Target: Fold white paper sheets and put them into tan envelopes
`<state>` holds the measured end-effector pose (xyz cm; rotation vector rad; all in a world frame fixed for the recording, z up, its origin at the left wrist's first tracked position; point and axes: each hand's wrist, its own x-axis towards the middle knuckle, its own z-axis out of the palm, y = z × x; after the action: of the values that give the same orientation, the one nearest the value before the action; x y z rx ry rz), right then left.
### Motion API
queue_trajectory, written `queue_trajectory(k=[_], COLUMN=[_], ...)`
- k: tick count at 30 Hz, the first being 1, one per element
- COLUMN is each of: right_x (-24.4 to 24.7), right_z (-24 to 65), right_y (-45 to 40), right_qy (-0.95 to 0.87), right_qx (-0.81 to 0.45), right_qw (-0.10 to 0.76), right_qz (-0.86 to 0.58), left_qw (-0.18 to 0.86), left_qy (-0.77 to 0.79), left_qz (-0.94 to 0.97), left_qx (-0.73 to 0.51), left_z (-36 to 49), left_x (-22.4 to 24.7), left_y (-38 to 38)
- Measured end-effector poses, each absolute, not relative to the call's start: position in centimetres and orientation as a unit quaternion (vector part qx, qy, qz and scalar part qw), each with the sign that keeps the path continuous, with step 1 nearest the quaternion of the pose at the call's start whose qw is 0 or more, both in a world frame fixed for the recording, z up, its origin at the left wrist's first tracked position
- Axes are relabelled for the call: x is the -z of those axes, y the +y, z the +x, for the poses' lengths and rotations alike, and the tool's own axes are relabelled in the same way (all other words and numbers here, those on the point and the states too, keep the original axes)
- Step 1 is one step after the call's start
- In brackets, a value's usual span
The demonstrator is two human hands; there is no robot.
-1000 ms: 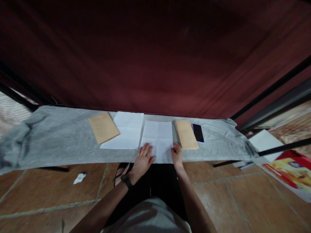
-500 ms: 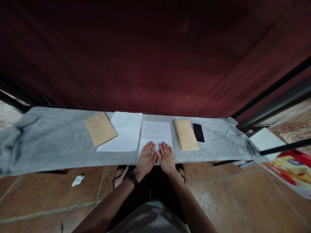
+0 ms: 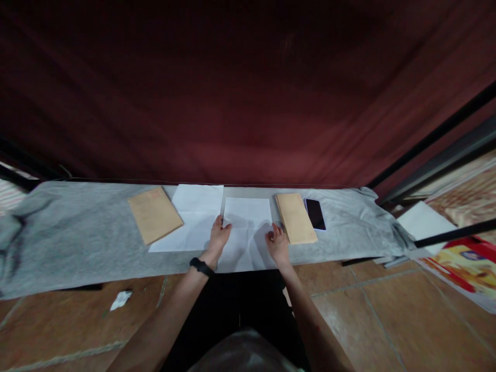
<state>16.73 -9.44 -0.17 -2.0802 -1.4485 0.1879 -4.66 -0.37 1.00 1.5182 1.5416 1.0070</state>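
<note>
As it lies flat, middle sheet (image 3: 248,253): smoothing, I judge; next needs steady edges.
Left hand (image 3: 218,238): grip spread.
Right hand (image 3: 278,247): curled, closure unclear.

Left hand (image 3: 219,237) | right hand (image 3: 278,246) | parted to side edges of sheet (image 3: 247,235) | curled (flat before)

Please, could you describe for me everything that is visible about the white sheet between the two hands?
The white sheet looks like plain thin paper, with no writing that I can make out. Faint creases cross it, one lengthwise and one crosswise. It lies spread out on the grey cloth, its near end about at the cloth's front edge. The left hand is at its left edge, the right hand at its right; whether they touch it is unclear. Soft shadows fall on it.
</note>
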Motion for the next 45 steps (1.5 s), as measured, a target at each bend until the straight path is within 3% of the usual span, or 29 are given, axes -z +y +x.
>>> queue_trajectory(k=[10,15,21,26,31,39,45], right_x=[1.4,-2.2,-10.0,-14.1,-13.3,-4.0,-1.0], right_z=[17.6,17.9,19.7,21.3,21.7,20.8,20.9], right_y=[-7.3,-6.3,-4.1,-3.4,-5.7,-11.9,-14.1], right_qy=[-0.406,-0.362,-0.355,-0.424,-0.524,-0.681,-0.745], right_qx=[-0.245,-0.404,-0.469,-0.417,-0.321,-0.216,-0.161], right_qw=[0.522,0.596,0.634,0.671,0.618,0.448,0.321], right_qz=[-0.709,-0.592,-0.502,-0.444,-0.490,-0.537,-0.563], left_qw=[0.531,0.616,0.578,0.449,0.325,0.194,0.209], left_qy=[0.552,0.454,0.402,0.382,0.387,0.367,0.332], left_qz=[0.459,0.466,0.526,0.624,0.722,0.869,0.900], left_qx=[-0.449,-0.444,-0.478,-0.513,-0.472,-0.268,-0.187], left_z=[-4.1,-4.8,-5.8,-6.7,-8.1,-9.6,-11.1], left_x=[-6.4,-12.5,-18.0,-18.7,-15.3,-6.8,-3.8], left_y=[-0.1,-0.6,0.3,1.4,1.1,-2.0,-2.7])
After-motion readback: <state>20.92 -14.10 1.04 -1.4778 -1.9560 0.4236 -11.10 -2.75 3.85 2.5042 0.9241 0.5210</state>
